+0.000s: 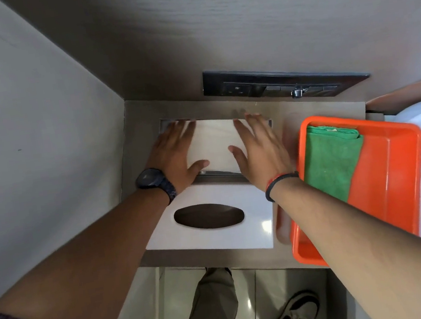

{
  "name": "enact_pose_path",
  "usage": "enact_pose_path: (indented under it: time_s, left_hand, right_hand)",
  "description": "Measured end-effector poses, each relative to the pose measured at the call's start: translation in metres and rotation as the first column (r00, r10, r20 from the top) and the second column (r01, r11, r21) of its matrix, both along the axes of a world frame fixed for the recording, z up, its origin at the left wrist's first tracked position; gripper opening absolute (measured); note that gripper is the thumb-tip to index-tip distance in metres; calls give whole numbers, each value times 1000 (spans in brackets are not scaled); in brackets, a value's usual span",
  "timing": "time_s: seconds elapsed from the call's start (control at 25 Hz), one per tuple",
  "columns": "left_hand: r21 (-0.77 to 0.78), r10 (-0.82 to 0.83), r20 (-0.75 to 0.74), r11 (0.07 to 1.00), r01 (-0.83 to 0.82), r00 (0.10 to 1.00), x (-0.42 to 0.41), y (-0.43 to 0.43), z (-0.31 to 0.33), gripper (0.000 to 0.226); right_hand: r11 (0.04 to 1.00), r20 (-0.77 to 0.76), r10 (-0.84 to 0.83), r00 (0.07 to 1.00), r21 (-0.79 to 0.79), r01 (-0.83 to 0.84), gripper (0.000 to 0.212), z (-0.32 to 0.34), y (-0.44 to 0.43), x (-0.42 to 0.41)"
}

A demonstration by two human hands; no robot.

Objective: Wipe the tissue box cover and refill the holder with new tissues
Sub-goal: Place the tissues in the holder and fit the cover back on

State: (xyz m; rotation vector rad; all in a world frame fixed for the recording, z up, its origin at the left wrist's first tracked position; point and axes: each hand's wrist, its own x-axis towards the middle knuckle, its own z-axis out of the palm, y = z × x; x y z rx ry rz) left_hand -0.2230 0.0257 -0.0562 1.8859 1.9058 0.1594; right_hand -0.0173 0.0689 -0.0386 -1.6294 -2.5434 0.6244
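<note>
A pack of new tissues (213, 142) is seated in the recessed holder (222, 174) of the worktop (298, 114). It is pressed flat by the left hand (175, 153) and right hand (258, 152), fingers (243, 130) spread open, nothing gripped. The cover (210, 237), oval slot up, lies just in front of the holder. A green cloth (329, 158) rests in the orange tray (392, 176).

Risk, as judged: if the pack is pressed unevenly it may sit proud or skewed, and the cover would not close flush. The tray overhangs the worktop edge and could be knocked by the right forearm.
</note>
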Motion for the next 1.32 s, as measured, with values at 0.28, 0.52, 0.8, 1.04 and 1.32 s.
enact_pose_path:
  time_s: [0.28, 0.52, 0.8, 1.04, 1.32]
  left_hand:
    - [-362, 791, 217, 609, -706, 572, -1, -93, 45, 115]
    - [-405, 862, 209, 507, -761, 463, 20, -116, 40, 72]
    - [-364, 883, 218, 468, -805, 415, 19, -105, 54, 63]
    - [-226, 777, 384, 602, -766, 498, -8, -29, 70, 66]
    - [-293, 776, 365, 621, -727, 515, -26, 11, 36, 63]
  right_hand:
    - [811, 44, -512, 858, -305, 500, 63, 28, -80, 30]
    - [595, 79, -639, 765, -579, 557, 63, 19, -106, 31]
    - [582, 28, -714, 699, -532, 615, 59, 34, -105, 24]
    - [596, -169, -796, 582, -392, 701, 52, 48, -47, 7]
    - [628, -108, -769, 630, -306, 715, 59, 25, -1, -7]
